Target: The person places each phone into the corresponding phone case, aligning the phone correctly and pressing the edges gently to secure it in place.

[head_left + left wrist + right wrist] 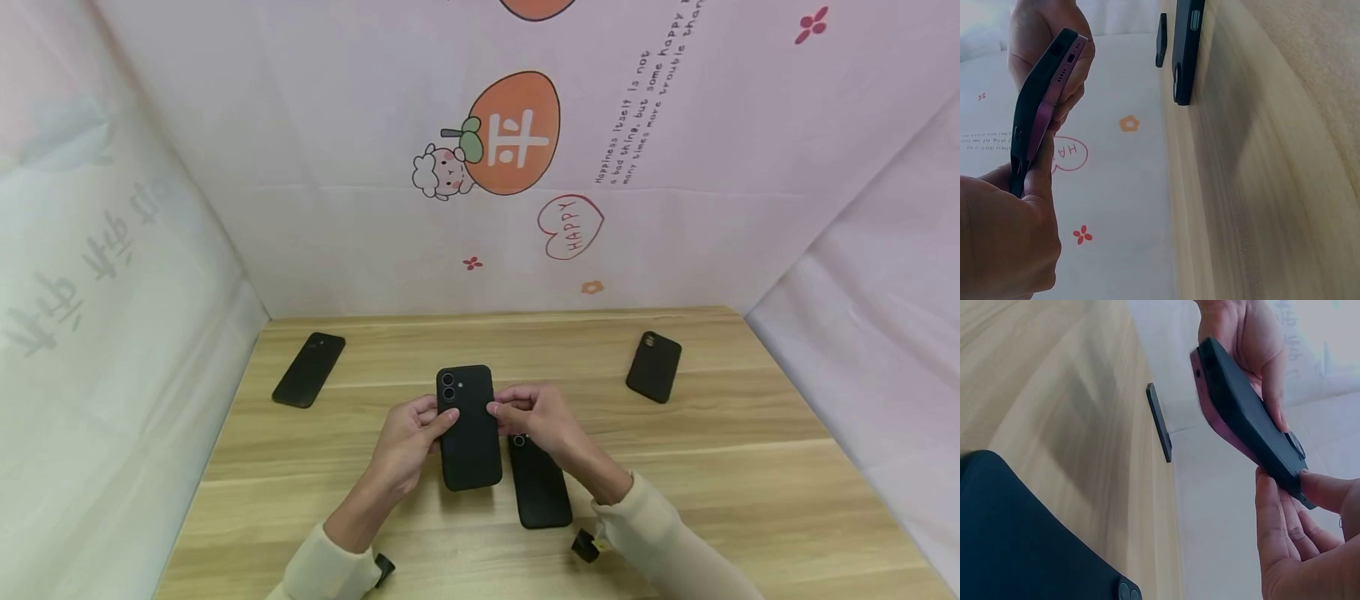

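Both hands hold a phone [1054, 100] with a pink-purple edge, partly seated in a black phone case [471, 450] whose back and camera rings face up in the head view. Its port end stands out from the case in the left wrist view. My left hand [405, 437] pinches the left side, thumb on the case back near the camera rings. On the opposite upper side, my right hand [543, 417] pinches the edge between thumb and fingers. Beneath the right hand, another black case or cased phone [542, 487] lies on the table.
A black phone-shaped piece [309, 371] lies at the table's back left, and a shorter black phone case [654, 367] at the back right. Printed white cloth [360, 250] walls the wooden table [720, 500] at the back and both sides.
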`<act>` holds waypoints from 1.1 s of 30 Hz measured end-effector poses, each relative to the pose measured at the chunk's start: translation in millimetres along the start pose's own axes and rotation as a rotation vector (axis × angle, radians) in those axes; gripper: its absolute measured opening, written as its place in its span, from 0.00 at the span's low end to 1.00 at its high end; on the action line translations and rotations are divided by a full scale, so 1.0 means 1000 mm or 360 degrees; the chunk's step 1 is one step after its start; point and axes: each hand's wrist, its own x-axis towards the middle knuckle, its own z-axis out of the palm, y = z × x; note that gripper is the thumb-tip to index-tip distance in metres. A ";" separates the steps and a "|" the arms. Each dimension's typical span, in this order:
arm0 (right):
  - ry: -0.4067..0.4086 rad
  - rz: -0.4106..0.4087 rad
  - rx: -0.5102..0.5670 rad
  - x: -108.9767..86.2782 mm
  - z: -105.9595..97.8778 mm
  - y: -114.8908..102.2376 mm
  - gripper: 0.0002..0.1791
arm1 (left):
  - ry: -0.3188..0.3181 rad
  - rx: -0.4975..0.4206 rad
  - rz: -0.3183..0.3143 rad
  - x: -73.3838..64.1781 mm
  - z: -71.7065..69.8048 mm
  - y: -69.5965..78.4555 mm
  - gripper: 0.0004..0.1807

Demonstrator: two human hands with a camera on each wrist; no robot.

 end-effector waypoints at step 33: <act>-0.0187 -0.0106 -0.0226 -0.011 0.003 -0.002 0.08 | -0.0111 -0.0113 -0.0047 0.003 -0.009 0.002 0.24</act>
